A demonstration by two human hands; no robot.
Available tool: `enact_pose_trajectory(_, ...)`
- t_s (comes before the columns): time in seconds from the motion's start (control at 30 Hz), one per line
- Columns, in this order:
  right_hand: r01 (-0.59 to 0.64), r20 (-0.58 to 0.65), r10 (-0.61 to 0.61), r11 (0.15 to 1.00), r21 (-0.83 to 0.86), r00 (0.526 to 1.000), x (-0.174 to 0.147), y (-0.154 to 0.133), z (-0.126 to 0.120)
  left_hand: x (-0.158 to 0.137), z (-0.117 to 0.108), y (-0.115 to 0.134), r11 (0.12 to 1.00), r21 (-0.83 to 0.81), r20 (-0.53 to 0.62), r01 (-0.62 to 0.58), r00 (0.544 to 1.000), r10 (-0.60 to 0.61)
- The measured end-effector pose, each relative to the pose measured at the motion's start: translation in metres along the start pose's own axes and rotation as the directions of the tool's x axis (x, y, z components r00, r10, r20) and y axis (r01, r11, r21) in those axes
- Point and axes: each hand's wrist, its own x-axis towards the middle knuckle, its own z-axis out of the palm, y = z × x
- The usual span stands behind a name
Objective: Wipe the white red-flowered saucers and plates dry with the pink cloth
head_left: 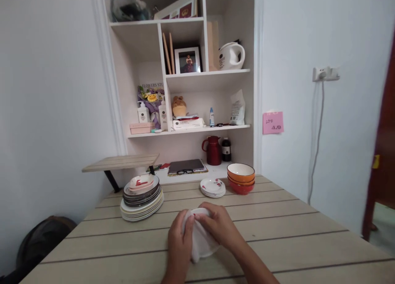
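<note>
Both of my hands hold a small white plate point(207, 243) tilted up over the near middle of the table. My left hand point(180, 234) is closed on the plate's left side, its thumb on the near face. What looks like a thin white cloth point(195, 255) hangs in folds under the left fingers, against the plate. With fingers closed over the upper edge, my right hand point(219, 224) grips the plate from the right. A bit of red shows on the plate between the two thumbs. The fingers hide much of the rim.
On the wooden table point(277, 234), a tall stack of plates point(142, 210) with small dishes on top stands left. Flowered white plates point(212, 186) and stacked orange and red bowls point(241, 179) sit farther back. Behind are a red jug point(212, 151), a laptop point(187, 166) and shelves point(191, 130).
</note>
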Motion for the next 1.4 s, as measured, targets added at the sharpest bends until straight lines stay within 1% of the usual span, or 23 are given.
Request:
enact_pose_trajectory(0.03, 0.013, 0.007, -0.013, 1.000, -0.022, 1.000, -0.001, -0.002, 0.000, 0.000, 0.000, 0.002, 0.999, -0.038, 0.046, 0.029, 0.999, -0.027)
enact_pose_trajectory(0.1, 0.021, 0.014, -0.021, 0.999, -0.035, 1.000, -0.001, -0.003, 0.001, 0.000, -0.001, 0.004, 0.993, -0.090, 0.103, 0.071, 0.993, -0.062)
enact_pose_trajectory(0.2, -0.007, -0.006, 0.007, 1.000, 0.030, 1.000, -0.002, -0.001, 0.006, 0.002, -0.001, 0.002, 0.985, -0.124, 0.123, 0.119, 0.987, -0.104)
enact_pose_trajectory(0.33, -0.033, -0.055, 0.042, 0.985, 0.168, 0.998, 0.000, 0.009, 0.014, 0.005, 0.000, 0.000, 0.977, -0.139, 0.093, 0.160, 0.985, -0.148)
enact_pose_trajectory(0.47, -0.044, -0.171, 0.101, 0.950, 0.310, 0.980, 0.001, 0.015, 0.020, 0.005, 0.003, 0.004, 0.936, -0.220, 0.037, 0.274, 0.962, -0.272)
enact_pose_trajectory(0.53, -0.042, -0.203, 0.123, 0.932, 0.360, 0.971, 0.000, 0.015, 0.021, 0.005, 0.005, 0.005, 0.915, -0.257, 0.023, 0.310, 0.949, -0.315)
enact_pose_trajectory(0.63, -0.054, -0.205, 0.151, 0.908, 0.416, 0.967, -0.001, 0.014, 0.023, 0.005, 0.007, 0.004, 0.894, -0.295, -0.002, 0.338, 0.935, -0.354)
enact_pose_trajectory(0.77, -0.067, -0.231, 0.206, 0.865, 0.498, 0.951, -0.002, 0.014, 0.026, 0.004, 0.010, 0.002, 0.834, -0.392, -0.025, 0.388, 0.902, -0.432)
enact_pose_trajectory(0.93, -0.085, -0.237, 0.276, 0.797, 0.598, 0.931, -0.005, 0.012, 0.031, 0.002, 0.011, 0.011, 0.768, -0.491, -0.031, 0.412, 0.872, -0.488)
enact_pose_trajectory(1.03, -0.100, -0.236, 0.322, 0.757, 0.646, 0.917, -0.007, 0.010, 0.032, 0.000, 0.013, 0.016, 0.698, -0.584, -0.001, 0.415, 0.859, -0.511)
enact_pose_trajectory(1.17, -0.099, -0.270, 0.354, 0.750, 0.654, 0.896, -0.007, 0.012, 0.031, -0.002, 0.020, 0.015, 0.565, -0.715, 0.078, 0.413, 0.849, -0.522)
enact_pose_trajectory(1.27, -0.096, -0.301, 0.399, 0.724, 0.683, 0.866, -0.006, 0.016, 0.031, -0.004, 0.025, 0.010, 0.488, -0.768, 0.100, 0.414, 0.831, -0.547)
enact_pose_trajectory(1.4, -0.085, -0.311, 0.449, 0.669, 0.738, 0.838, -0.005, 0.018, 0.035, -0.005, 0.029, 0.009, 0.394, -0.822, 0.147, 0.412, 0.821, -0.552)
